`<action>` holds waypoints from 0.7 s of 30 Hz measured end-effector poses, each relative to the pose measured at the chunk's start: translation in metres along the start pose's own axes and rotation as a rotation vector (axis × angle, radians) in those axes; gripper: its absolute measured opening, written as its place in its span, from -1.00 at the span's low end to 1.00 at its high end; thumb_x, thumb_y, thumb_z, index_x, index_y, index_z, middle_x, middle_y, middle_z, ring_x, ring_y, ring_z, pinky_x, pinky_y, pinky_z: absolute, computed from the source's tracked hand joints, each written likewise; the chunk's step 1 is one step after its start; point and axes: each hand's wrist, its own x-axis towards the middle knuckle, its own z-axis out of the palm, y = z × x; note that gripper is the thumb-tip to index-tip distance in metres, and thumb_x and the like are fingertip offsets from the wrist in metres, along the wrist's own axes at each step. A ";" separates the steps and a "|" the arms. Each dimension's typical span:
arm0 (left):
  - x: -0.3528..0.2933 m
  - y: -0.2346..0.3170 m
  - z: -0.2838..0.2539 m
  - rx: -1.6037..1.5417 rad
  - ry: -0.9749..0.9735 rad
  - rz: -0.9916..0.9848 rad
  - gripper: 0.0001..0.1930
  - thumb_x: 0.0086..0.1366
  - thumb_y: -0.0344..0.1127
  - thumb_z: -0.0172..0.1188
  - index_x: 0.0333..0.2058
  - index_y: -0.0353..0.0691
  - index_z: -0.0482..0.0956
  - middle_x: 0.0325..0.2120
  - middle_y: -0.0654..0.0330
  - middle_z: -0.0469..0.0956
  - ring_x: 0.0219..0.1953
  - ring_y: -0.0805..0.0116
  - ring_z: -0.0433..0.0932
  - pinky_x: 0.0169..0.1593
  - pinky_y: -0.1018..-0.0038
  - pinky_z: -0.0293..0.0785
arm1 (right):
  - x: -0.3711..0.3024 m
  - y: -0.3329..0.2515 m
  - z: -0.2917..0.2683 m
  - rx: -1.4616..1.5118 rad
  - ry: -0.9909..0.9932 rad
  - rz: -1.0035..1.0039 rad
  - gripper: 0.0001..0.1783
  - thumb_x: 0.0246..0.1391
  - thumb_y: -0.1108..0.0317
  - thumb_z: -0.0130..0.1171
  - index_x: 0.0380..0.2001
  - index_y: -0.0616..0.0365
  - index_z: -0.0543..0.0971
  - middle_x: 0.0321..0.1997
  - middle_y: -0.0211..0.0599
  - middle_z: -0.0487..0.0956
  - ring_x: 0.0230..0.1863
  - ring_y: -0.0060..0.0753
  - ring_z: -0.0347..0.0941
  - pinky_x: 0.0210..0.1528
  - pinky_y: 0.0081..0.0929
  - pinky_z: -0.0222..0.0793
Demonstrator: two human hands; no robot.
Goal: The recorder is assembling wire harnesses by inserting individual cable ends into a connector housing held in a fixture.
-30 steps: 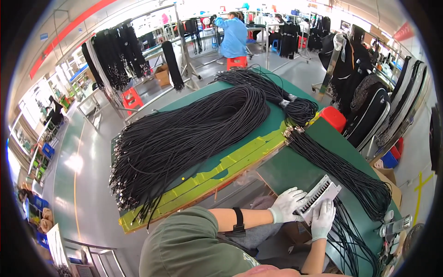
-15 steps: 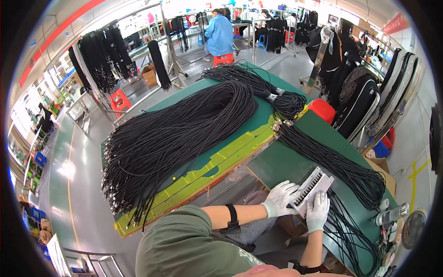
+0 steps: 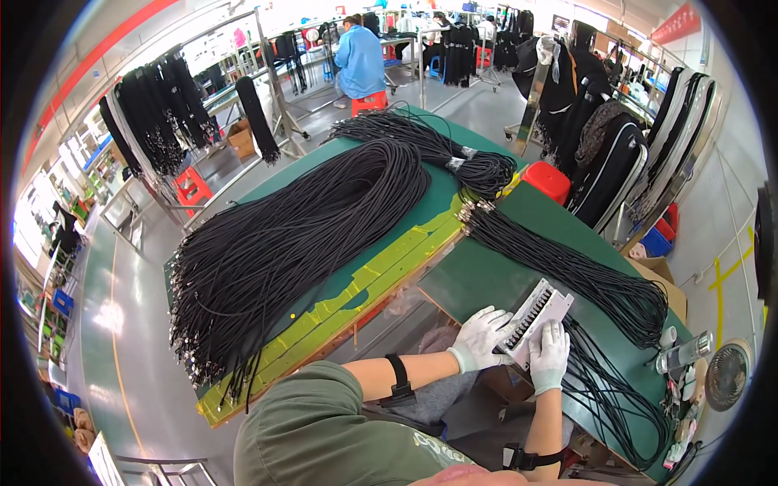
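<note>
A white slotted fixture (image 3: 536,317) with a row of small black pieces along its middle lies tilted on the green table, between my two gloved hands. My left hand (image 3: 484,336) presses its fingers to the fixture's left side. On the right side, my right hand (image 3: 550,356) has its fingers closed against the edge; its thumb is partly hidden. Beside my right hand, loose black cords (image 3: 604,393) spread over the table. A bundle of black cords (image 3: 559,251) with metal ends lies beyond the fixture.
A large heap of black cords (image 3: 300,235) covers the neighbouring table, which has a yellow taped edge (image 3: 340,304). A clear jar (image 3: 685,352) and a small fan (image 3: 727,377) stand at right. A red stool (image 3: 546,183) is behind the table. A person in blue (image 3: 360,61) sits farther off.
The whole view has shifted, so the tables and racks appear farther left and slightly higher. Both hands stay at the fixture, with little visible change in their grip.
</note>
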 end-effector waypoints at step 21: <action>0.003 -0.016 0.006 -0.020 0.088 0.224 -0.25 0.02 0.20 0.29 -0.05 -0.43 0.53 -0.05 -0.14 0.52 -0.01 -0.12 0.45 0.13 0.07 0.31 | -0.088 0.018 -0.085 0.257 0.443 0.236 -0.48 0.10 0.18 0.21 0.11 0.18 0.49 0.16 -0.01 0.49 0.20 0.03 0.37 0.27 -0.18 0.25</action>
